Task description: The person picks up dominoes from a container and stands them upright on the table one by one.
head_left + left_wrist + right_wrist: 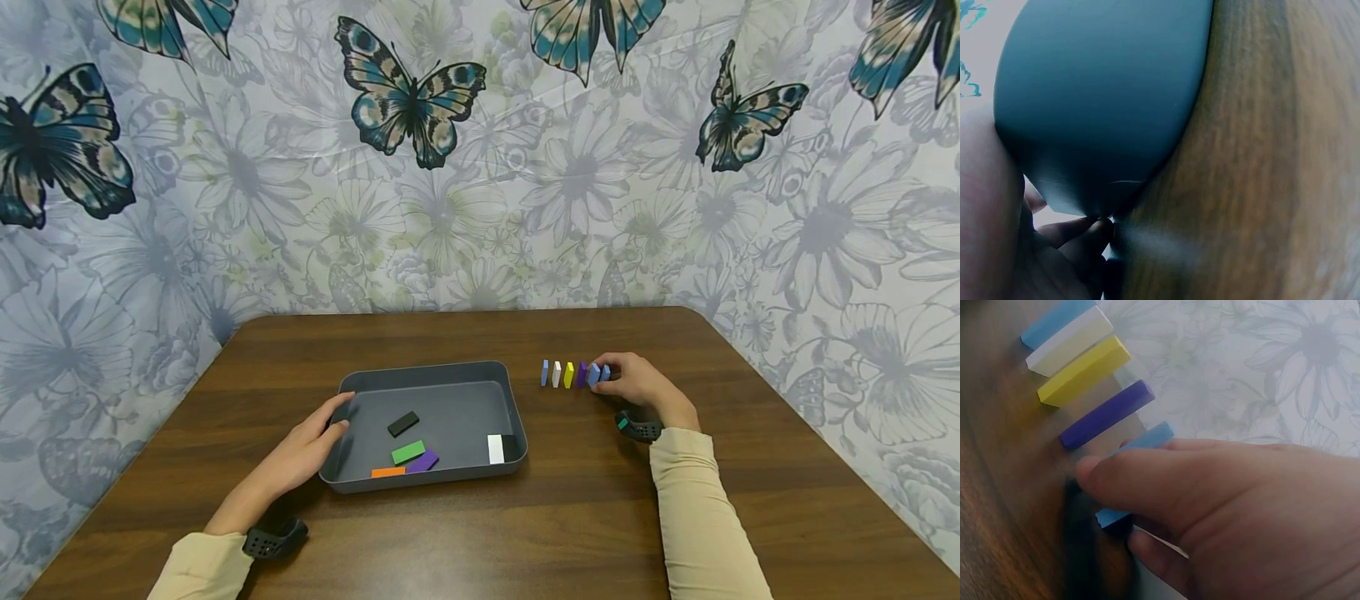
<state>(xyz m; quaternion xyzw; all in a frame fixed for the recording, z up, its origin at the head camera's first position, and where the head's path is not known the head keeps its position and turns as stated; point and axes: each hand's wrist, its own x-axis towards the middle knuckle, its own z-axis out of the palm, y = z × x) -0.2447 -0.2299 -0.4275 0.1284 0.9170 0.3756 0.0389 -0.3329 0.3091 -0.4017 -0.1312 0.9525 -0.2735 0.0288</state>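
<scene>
A row of upright dominoes stands to the right of the grey tray [457, 377]: blue [545, 373], white [557, 374], yellow [568, 375], purple [581, 375] and two more blue ones. At the row's right end, my right hand [637, 383] pinches a blue domino [594, 375] between thumb and fingers. The other blue domino [606, 373] is close inside that hand, partly covered. In the right wrist view the thumb hides most of this end. My left hand [303, 446] holds the tray's left rim, with curled fingers [1088, 240] against its outer side.
Loose in the tray lie a black domino [403, 424], a green one [408, 452], a purple one [424, 462], an orange one [388, 472], a white one [496, 449] and another black one [511, 448]. A butterfly-print cloth [480, 233] hangs behind the wooden table [465, 542].
</scene>
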